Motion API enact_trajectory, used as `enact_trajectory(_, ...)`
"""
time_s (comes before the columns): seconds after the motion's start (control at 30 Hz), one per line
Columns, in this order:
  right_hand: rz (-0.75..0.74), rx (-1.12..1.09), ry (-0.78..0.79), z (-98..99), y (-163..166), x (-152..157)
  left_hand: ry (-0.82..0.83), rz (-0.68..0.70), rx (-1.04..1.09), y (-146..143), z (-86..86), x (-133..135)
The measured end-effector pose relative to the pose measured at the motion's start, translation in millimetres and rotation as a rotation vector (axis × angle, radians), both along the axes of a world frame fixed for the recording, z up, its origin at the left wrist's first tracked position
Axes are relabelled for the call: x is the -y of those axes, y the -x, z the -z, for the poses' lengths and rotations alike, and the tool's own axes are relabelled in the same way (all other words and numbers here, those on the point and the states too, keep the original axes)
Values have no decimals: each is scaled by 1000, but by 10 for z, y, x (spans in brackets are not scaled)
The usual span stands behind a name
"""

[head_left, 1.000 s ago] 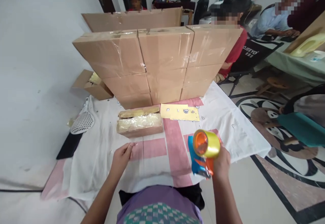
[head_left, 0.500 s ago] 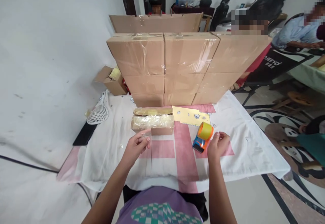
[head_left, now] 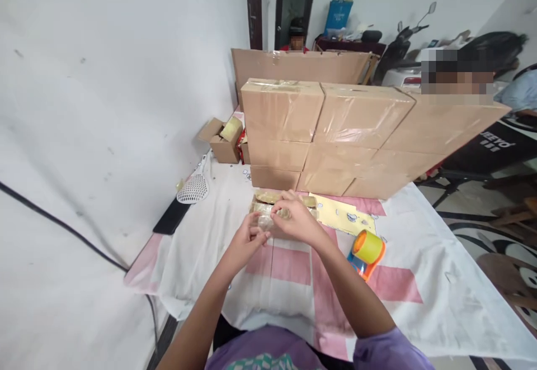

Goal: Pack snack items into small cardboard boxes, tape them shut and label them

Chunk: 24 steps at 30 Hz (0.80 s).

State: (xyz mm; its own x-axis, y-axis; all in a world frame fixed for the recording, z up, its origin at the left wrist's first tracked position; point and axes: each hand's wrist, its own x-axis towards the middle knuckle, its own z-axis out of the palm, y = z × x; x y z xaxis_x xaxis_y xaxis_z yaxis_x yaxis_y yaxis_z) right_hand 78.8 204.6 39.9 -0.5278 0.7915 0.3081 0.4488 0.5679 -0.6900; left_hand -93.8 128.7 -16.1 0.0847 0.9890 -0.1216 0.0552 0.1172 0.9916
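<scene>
A small carton (head_left: 259,206), covered with glossy tape, sits on the table in front of me, partly hidden by my hands. My left hand (head_left: 246,240) is at its near left corner, thumb and fingers drawn together. Above the carton's top, my right hand (head_left: 297,219) pinches with its thumb and forefinger. A short strip of clear tape (head_left: 265,222) seems to stretch between the two hands; its ends are hard to make out. Off to the right lies an orange and blue tape dispenser (head_left: 369,252) with a yellow roll.
Behind the carton stands a wall of stacked cardboard boxes (head_left: 348,129). A yellow cardboard sheet (head_left: 344,216) lies behind the dispenser. On the left are a white perforated paddle (head_left: 193,187), a black flat object (head_left: 171,218) and an open box (head_left: 224,147). Other people are beyond the boxes.
My right hand has left the dispenser's side and crossed to the small carton. My left hand stays near the carton. The view has turned left.
</scene>
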Motion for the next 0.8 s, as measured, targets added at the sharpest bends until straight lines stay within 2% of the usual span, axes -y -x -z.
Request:
enact_trajectory(0.17, 46, -165, 221, 175, 199, -255, -1, -68, -3, 218, -28, -139)
enact_trajectory(0.23, 127, -134, 205, 261, 243, -387, -12, -98, -38, 212, -2, -260)
enact_trajectory(0.33, 244, 26, 132, 366, 265, -554, -24, -148, -149, 156, 21, -434)
enact_trajectory(0.5, 256, 155, 104, 497, 273, -605, -29, -147, -332, 98, -24, -506)
enact_trajectory(0.6, 252, 186, 83, 548, 287, -560, -42, -162, -490, 60, -54, -467)
enact_trajectory(0.8, 268, 331, 56, 541, 310, -552, 42, -181, -997, -71, -116, -398)
